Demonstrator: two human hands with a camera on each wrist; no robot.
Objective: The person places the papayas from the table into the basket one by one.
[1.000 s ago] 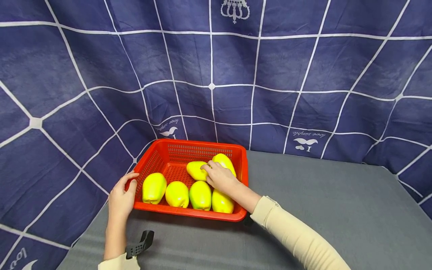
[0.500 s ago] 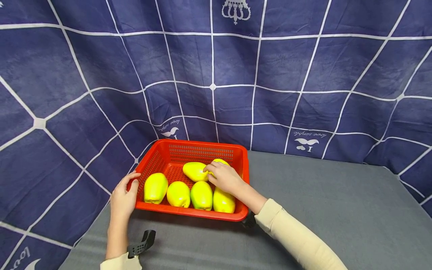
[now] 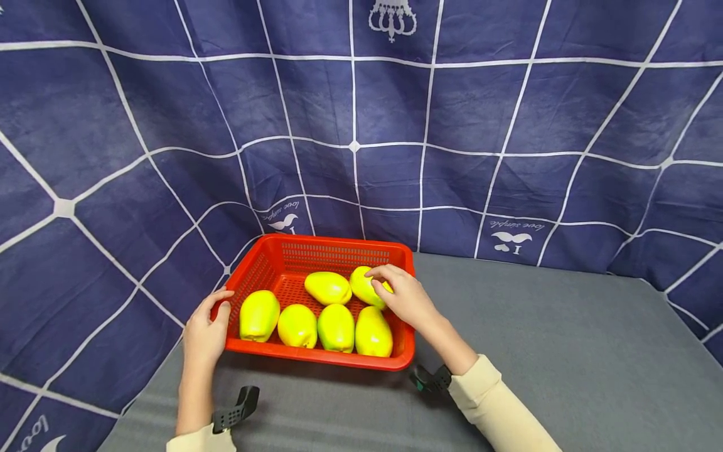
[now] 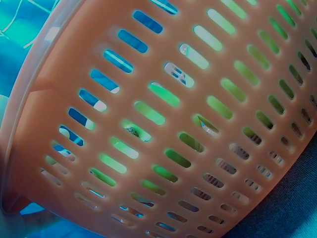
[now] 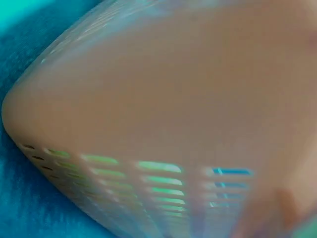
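Observation:
A red plastic basket (image 3: 305,356) holds several oval yellow-green fruits that look like mangoes. My left hand (image 3: 203,333) grips the basket's left rim, with the fingers and thumb curved about it. Over the right rim hovers my right hand (image 3: 408,298), fingers loosely bent. Its fingertips lie over the rear right fruit (image 3: 361,285); whether they touch it cannot be told. Beside that lies another fruit (image 3: 327,288) on its side. More line the front, from the left fruit (image 3: 259,316) to the right one (image 3: 374,331). Both wrist views show the slotted basket wall (image 4: 143,119).
The basket stands on a grey cloth-covered table (image 3: 542,351). Behind and to the left hangs a blue curtain (image 3: 452,125) with white grid lines, close to the basket's back. Black wrist mounts (image 3: 237,411) sit on both forearms.
My right hand has drawn away to the right from the two rear fruits, uncovering them. Those fruits have shifted slightly within the basket. My left hand stays at the rim.

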